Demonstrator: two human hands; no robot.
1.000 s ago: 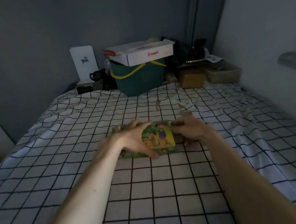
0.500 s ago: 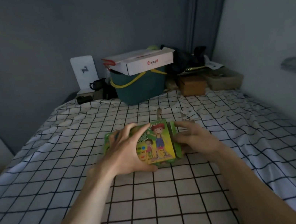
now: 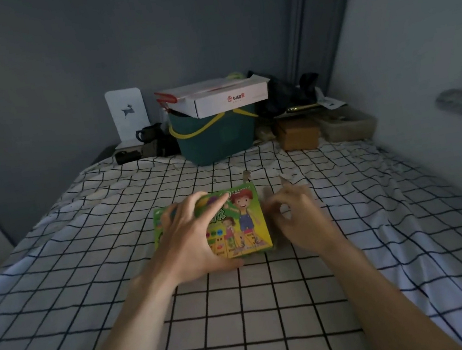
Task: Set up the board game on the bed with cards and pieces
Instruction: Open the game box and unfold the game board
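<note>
A green and yellow board game box (image 3: 246, 220) with cartoon children on its lid lies flat on the checked bed sheet (image 3: 245, 308), in the middle of the bed. My left hand (image 3: 192, 241) lies over the box's left half, fingers spread to the far edge and thumb hooked on the near edge. Just right of the box, my right hand (image 3: 297, 218) hovers apart from it, blurred, fingers loosely curled and holding nothing. No cards or pieces are in sight.
At the head of the bed stand a dark green bucket (image 3: 217, 137) with a white carton (image 3: 226, 97) on top, a brown box (image 3: 297, 134), a white card stand (image 3: 126, 112) and dark clutter. Small paper scraps (image 3: 246, 175) lie beyond the game box. A wall runs along the right.
Both hands pulled the game box nearer to me. My right hand has since let go of the box's right edge and moved slightly away; the left hand stays on it.
</note>
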